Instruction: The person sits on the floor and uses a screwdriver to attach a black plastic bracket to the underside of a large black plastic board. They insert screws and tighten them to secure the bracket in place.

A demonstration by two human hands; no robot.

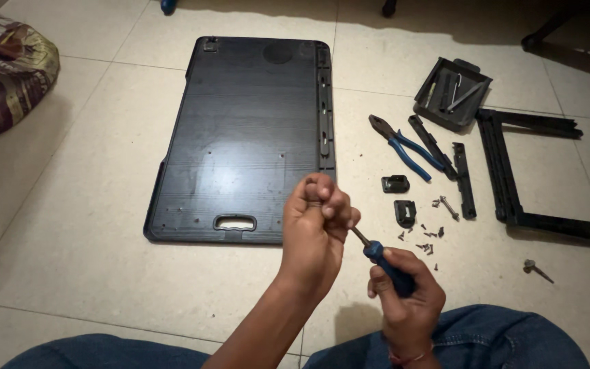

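Two hands are seen from the head view, raised above the tiled floor (69, 260): the right hand (408, 301) is wrapped in a closed grip round the blue handle of a screwdriver (385, 263), while the left hand (319, 222) is curled tight at the tool's tip, the fingers pinched on something too small to be made out. A slip of the tip could be caused by the tight pinch, and a fingertip might be jabbed. Whatever is pinched could be dropped and lost among the loose screws (426, 239) scattered just beside the small black brackets (404, 212). Blue-handled pliers (404, 145) and a black panel (250, 140) lie well apart from the hands.
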